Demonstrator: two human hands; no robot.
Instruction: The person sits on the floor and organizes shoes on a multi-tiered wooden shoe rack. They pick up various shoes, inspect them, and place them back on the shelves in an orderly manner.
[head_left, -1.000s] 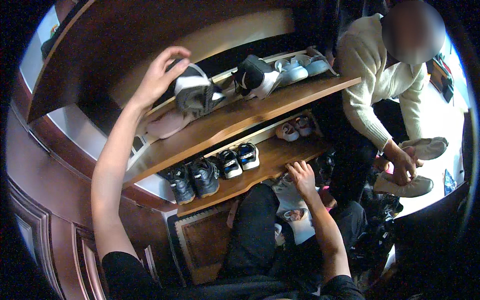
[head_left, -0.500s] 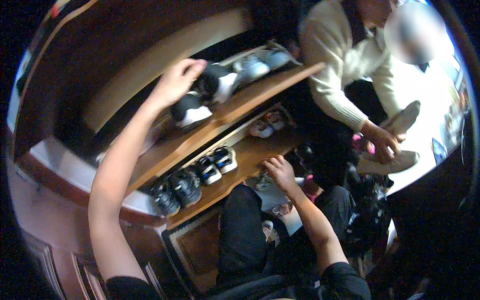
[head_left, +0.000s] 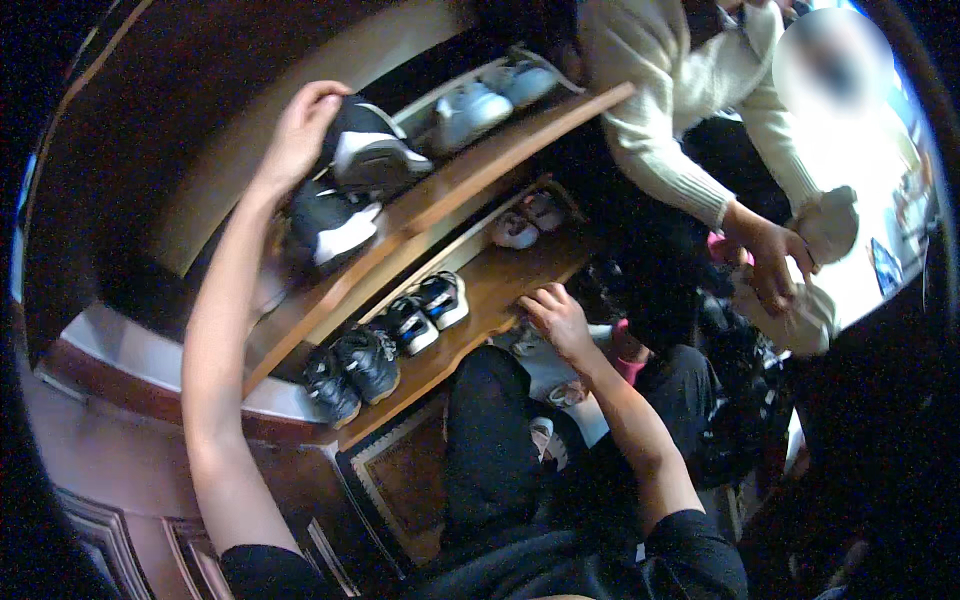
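On the upper shelf (head_left: 480, 178) of a wooden shoe rack, my left hand (head_left: 302, 135) is closed on a black-and-white shoe (head_left: 378, 155). That shoe is raised and tilted over its black-and-white mate (head_left: 335, 225), which sits just below it. My fingertips are at its dark upper end, partly hidden behind it. To the right, a pair of light blue shoes (head_left: 470, 112) stands in a shallow holder. My right hand (head_left: 558, 318) holds nothing; its fingers are loosely bent and apart at the front edge of the lower shelf (head_left: 490, 300).
Black sneakers (head_left: 365, 365), black-and-white sneakers (head_left: 428, 312) and pale shoes (head_left: 530, 222) stand on the lower shelf. A person in a cream sweater (head_left: 650, 150) at right handles light-coloured shoes (head_left: 800, 310). A framed mat (head_left: 400, 490) lies below the rack, near my knee.
My left hand and the black-and-white shoe have shifted left, away from the light blue pair, and the shoe has tipped more. The view has swung slightly. My right hand stays by the lower shelf.
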